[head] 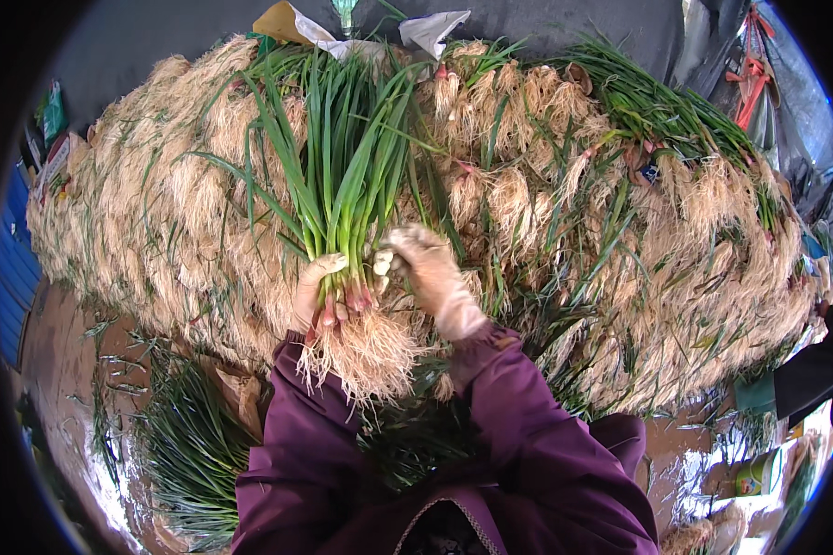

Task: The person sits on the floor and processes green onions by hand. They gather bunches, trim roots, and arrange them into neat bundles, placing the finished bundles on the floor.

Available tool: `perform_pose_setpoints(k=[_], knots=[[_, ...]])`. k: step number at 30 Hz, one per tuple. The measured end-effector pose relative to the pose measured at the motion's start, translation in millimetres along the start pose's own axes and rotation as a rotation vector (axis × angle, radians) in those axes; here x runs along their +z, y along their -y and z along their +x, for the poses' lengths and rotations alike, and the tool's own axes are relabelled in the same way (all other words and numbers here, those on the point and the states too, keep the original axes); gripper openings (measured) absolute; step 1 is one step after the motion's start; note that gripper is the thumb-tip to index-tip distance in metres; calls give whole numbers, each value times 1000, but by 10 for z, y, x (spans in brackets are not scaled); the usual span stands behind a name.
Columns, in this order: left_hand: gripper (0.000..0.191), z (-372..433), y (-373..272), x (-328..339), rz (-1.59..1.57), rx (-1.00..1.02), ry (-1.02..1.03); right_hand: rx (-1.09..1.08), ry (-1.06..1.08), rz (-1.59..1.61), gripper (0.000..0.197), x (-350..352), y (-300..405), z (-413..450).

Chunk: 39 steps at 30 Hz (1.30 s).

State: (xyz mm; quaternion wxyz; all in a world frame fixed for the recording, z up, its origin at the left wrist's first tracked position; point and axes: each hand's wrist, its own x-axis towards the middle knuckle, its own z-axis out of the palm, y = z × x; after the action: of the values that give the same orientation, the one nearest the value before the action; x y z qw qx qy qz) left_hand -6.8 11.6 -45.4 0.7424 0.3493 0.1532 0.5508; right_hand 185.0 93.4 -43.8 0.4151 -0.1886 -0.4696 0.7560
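My left hand point(317, 281), in a pale glove, grips a bunch of green garlic plants point(350, 201) around the stems just above the reddish bulbs. The leaves point away from me and the pale roots hang toward my body. At the right side of the bunch is my right hand point(423, 267), gloved too and blurred, with its fingers curled close to the stems; whether it holds any of them is unclear. Behind the bunch rises a wide heap of similar rooted plants point(201, 187).
More leafy plants point(652, 104) lie on the heap at the back right. A green bundle point(187, 444) rests on the wet floor point(69, 347) at the lower left. A bucket point(756, 475) stands at the lower right, near a person's dark sleeve point(815, 368).
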Motion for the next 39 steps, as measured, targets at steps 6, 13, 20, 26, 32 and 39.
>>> perform_pose_setpoints(k=[6, 13, 20, 26, 32, 39], knots=[[52, 30, 166, 163, 30, 218, -139, -226, 101, -246, 49, -131, 437, -711], [58, 7, -127, -57, 63, 25, -30, 197, 402, -99, 34, -83, 297, -1341], [66, 19, 13, -49, -130, -104, -33, 213, 444, -1645, 39, -747, -22, -1328], [56, 77, -110, 3, -175, 30, 94, 398, -418, -1583, 36, -305, 146, 52], [53, -52, -602, 91, -300, 89, 285, 227, -163, -384, 24, -468, 383, -84], [52, -15, -35, 137, 261, 188, -264, 55, 74, -134, 12, -556, 449, -157]])
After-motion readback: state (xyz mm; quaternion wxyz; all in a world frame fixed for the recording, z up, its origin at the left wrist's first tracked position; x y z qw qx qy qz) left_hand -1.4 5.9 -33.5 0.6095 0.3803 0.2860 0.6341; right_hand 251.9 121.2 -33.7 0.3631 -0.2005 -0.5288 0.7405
